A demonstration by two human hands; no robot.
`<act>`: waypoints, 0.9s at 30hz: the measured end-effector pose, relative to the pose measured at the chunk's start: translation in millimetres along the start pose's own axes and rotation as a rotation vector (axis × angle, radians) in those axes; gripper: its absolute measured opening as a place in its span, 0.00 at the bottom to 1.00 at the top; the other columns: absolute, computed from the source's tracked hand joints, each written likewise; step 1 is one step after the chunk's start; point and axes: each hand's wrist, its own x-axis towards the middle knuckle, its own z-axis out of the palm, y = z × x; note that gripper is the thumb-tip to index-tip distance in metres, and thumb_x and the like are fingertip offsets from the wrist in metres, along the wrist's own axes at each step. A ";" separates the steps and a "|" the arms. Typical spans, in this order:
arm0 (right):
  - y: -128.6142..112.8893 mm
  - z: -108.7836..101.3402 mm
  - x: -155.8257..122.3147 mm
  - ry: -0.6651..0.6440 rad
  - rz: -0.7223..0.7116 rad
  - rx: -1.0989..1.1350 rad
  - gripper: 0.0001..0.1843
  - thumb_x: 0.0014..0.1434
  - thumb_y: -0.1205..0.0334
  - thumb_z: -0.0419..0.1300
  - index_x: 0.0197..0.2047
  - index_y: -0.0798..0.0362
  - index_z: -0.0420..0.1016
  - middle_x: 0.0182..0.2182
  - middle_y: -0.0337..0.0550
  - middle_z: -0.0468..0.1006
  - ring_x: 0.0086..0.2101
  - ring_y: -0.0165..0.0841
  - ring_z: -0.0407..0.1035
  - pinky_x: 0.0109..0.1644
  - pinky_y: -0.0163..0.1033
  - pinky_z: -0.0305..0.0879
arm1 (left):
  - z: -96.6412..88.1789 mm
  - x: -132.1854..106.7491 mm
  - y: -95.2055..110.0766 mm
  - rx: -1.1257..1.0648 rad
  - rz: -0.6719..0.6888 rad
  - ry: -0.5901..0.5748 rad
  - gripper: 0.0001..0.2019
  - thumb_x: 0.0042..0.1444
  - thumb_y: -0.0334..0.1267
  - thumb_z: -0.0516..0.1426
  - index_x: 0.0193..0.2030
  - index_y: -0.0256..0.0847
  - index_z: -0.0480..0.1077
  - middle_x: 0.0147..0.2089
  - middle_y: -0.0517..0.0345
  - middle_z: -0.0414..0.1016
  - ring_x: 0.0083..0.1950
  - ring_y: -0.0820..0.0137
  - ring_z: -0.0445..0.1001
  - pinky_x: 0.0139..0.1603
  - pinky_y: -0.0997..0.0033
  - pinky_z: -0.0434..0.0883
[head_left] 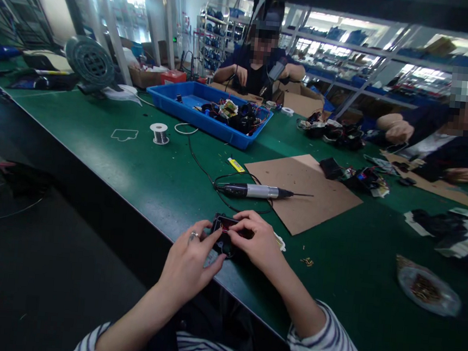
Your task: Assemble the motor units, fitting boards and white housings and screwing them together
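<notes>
At the near edge of the green table lies a small black plastic housing (228, 246) with red wires (226, 228) inside it. My left hand (194, 254) wraps around its left side, thumb along the near edge and fingers over the rim. The fingers of my right hand (257, 237) are pinched together over the opening, at the wires; the exact grip is hidden by the fingertips. A whitish part (280, 242) sticks out beyond my right hand. Just past the housing rests an electric screwdriver (257, 191) with a black and silver body, its bit over a cardboard sheet (321, 205).
A blue tray (163, 95) holds wired assemblies. A solder wire spool (159, 134), a yellow-labelled item (235, 165), loose brass screws (307, 262) and a bag of screws (426, 290) lie around. Two co-workers sit across and to the right, near more black assemblies (364, 180).
</notes>
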 end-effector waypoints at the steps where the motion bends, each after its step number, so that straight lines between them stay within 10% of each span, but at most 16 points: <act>1: 0.3 0.2 0.7 -0.002 -0.003 0.004 0.02 0.49 0.69 0.61 0.26 0.54 0.75 0.37 0.43 0.70 0.37 0.31 0.67 0.41 0.36 0.62 | -4.1 3.7 -3.5 -0.008 0.045 0.040 0.18 0.53 0.38 0.56 0.51 0.40 0.66 0.51 0.49 0.64 0.47 0.63 0.68 0.46 0.60 0.71; 8: 0.1 -4.5 1.1 -0.042 -0.024 -0.015 0.03 0.53 0.68 0.60 0.30 0.54 0.76 0.39 0.44 0.69 0.40 0.31 0.66 0.44 0.37 0.62 | 4.1 30.6 -33.0 -0.113 0.508 -0.055 0.20 0.54 0.42 0.57 0.52 0.35 0.64 0.60 0.45 0.58 0.63 0.57 0.54 0.60 0.51 0.59; 20: -8.2 -33.2 -0.4 -0.178 0.012 -0.066 0.09 0.51 0.61 0.64 0.38 0.50 0.77 0.45 0.44 0.70 0.45 0.36 0.66 0.52 0.43 0.60 | 20.7 27.6 -36.0 -0.179 0.512 -0.065 0.27 0.49 0.43 0.61 0.53 0.31 0.61 0.59 0.41 0.59 0.63 0.57 0.53 0.59 0.54 0.62; 27: 0.9 -71.4 -42.8 -0.129 0.252 -0.405 0.56 0.37 0.43 0.68 0.65 0.50 0.47 0.62 0.51 0.49 0.60 0.48 0.45 0.60 0.56 0.47 | 27.8 27.4 -26.0 -0.203 0.472 0.043 0.21 0.48 0.38 0.61 0.47 0.27 0.65 0.57 0.38 0.61 0.59 0.54 0.57 0.57 0.52 0.65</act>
